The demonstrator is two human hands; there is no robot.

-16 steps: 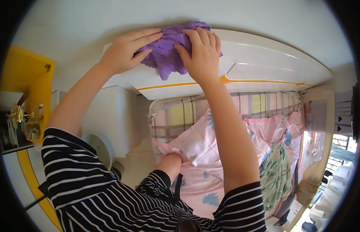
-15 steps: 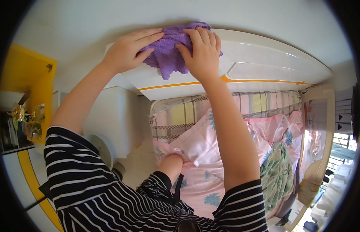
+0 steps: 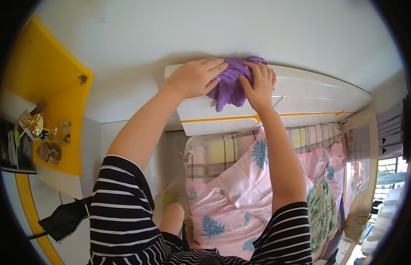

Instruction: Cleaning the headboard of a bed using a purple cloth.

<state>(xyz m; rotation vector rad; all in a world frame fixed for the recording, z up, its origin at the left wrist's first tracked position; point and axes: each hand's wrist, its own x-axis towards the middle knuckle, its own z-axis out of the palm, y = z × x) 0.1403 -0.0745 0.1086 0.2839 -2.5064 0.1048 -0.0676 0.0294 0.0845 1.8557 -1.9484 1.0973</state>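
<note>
A crumpled purple cloth (image 3: 232, 86) lies over the top edge of a white headboard (image 3: 311, 95) with an orange stripe. My left hand (image 3: 197, 78) presses on the cloth's left side, fingers stretched over it and thumb against its lower part. On the right side, my right hand (image 3: 260, 86) grips the cloth with bent fingers, its thumb toward the middle. One corner of the cloth hangs down the headboard's front. Both arms reach forward, apart from each other.
Below the headboard is a bed with a pink floral quilt (image 3: 232, 190), a plaid sheet (image 3: 214, 154) and a green blanket (image 3: 322, 207). At left, a yellow shelf (image 3: 77, 128) holds a gold ornament (image 3: 35, 125). A black bag-like item (image 3: 66, 221) hangs below it.
The view has shifted, so headboard and shelf sit lower and further right. Both hands and the cloth have slid a little rightward along the headboard. My knee now shows left of the bed's edge.
</note>
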